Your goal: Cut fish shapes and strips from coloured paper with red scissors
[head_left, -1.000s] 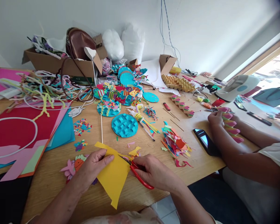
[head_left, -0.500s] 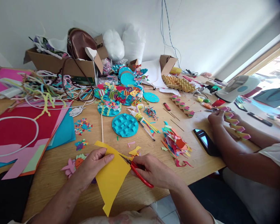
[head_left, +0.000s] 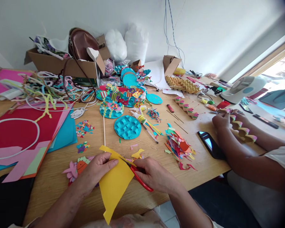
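My left hand [head_left: 98,169] pinches a sheet of yellow paper [head_left: 116,186] near its upper left edge, thumb on top. The sheet hangs down toward the table's front edge. In my right hand [head_left: 154,174] is a pair of scissors with red handles [head_left: 142,180]. Their blades lie across the paper's upper part, where a narrow strip is partly cut from it. Yellow scraps [head_left: 137,154] rest just behind the scissors. Pink and orange paper cut-outs [head_left: 80,166] lie beside my left hand, partly hidden by it.
A heap of colored paper scraps [head_left: 180,142] and a black phone [head_left: 210,144] lie to the right. Ahead sits a blue round piece [head_left: 127,127]. Colored sheets [head_left: 42,126] cover the left. At far right, a co-worker's hands [head_left: 223,122] hold a folded strip [head_left: 242,129].
The yellow paper and both my hands have shifted slightly right. The scissors' blades and handles have drawn closer together along the cut. The co-worker's folded strip has tilted.
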Motion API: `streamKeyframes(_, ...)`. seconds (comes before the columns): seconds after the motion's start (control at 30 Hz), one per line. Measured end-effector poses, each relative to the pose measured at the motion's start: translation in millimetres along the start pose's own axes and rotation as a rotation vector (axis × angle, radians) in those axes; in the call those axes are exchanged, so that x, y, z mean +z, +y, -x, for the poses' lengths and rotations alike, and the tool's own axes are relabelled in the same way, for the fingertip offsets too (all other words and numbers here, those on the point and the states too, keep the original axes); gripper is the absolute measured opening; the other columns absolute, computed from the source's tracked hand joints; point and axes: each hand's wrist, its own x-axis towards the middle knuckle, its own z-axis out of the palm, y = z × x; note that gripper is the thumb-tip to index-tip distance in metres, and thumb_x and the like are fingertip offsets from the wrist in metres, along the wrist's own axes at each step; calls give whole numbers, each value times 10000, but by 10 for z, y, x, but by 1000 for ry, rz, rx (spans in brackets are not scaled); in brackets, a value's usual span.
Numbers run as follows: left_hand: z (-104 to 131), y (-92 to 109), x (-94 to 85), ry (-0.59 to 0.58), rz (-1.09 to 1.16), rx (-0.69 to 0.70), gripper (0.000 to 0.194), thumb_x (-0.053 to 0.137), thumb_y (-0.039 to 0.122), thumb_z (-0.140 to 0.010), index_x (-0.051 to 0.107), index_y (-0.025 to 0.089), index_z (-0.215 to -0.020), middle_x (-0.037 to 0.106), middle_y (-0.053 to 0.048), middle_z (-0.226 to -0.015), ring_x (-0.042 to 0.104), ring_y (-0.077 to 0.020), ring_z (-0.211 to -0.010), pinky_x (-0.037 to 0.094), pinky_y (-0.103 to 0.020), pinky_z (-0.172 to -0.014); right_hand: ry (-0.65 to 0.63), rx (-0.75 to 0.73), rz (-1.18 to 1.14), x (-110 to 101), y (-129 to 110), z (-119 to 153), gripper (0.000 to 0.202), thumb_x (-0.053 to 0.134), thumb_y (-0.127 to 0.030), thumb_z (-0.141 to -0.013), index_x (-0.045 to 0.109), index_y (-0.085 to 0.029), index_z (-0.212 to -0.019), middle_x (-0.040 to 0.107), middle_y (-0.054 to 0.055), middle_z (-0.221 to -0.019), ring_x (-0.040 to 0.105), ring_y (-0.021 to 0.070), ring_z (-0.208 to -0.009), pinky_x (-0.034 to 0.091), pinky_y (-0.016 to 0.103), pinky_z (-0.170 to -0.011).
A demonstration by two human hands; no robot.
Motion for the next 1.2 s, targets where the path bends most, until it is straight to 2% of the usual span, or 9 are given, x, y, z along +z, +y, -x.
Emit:
streamKeyframes(0.33, 51, 11, 16, 7, -2, 20, 307, 695, 408, -594, 490, 181, -571, 545, 62, -496, 507, -99, -442, 349, -195, -430, 4, 31, -31, 33, 48, 20, 162, 460, -157, -813, 487, -152, -653, 381, -69, -544, 319, 54, -495, 246, 163, -457)
streamKeyframes(0.43, 53, -15, 1, 46, -12, 67, 270, 645, 427, -656, 523, 189, -623, 559, 55, -540, 532, -116, -491, 367, -202, -458, 11, 40, -48, 35, 47, 19, 158, 469, -151, -805, 488, -151, -647, 381, -71, -544, 317, 53, -498, 247, 158, -458)
streamKeyframes(0.6, 43, -37, -6, 106, -39, 69, 269, 658, 437, -635, 584, 181, -670, 587, 33, -573, 565, -156, -548, 399, -232, -504, -4, 44, -55, 32, 15, 4, 150, 448, -165, -818, 531, -150, -694, 408, -67, -546, 330, 54, -491, 255, 153, -451)
streamKeyframes(0.77, 49, -17, 21, 89, -58, 63, 279, 671, 428, -621, 559, 174, -596, 561, 45, -537, 529, -125, -504, 371, -212, -476, 0, 22, -7, 47, -11, -18, 144, 434, -180, -832, 546, -155, -745, 466, -51, -579, 374, 59, -507, 276, 159, -477)
streamKeyframes(0.97, 46, -9, 21, 43, -93, 39, 304, 660, 458, -620, 588, 163, -642, 568, 30, -540, 526, -129, -506, 375, -219, -484, 2, 10, -6, 67, -14, -34, 137, 435, -179, -831, 529, -159, -734, 441, -57, -578, 364, 59, -513, 271, 163, -481)
streamKeyframes(1.2, 49, -27, 16, 53, -48, 36, 291, 677, 432, -612, 552, 170, -585, 535, 52, -520, 499, -107, -477, 350, -201, -463, -8, 30, -54, 69, 3, -30, 173, 445, -169, -826, 494, -154, -660, 368, -70, -540, 302, 51, -482, 243, 163, -448)
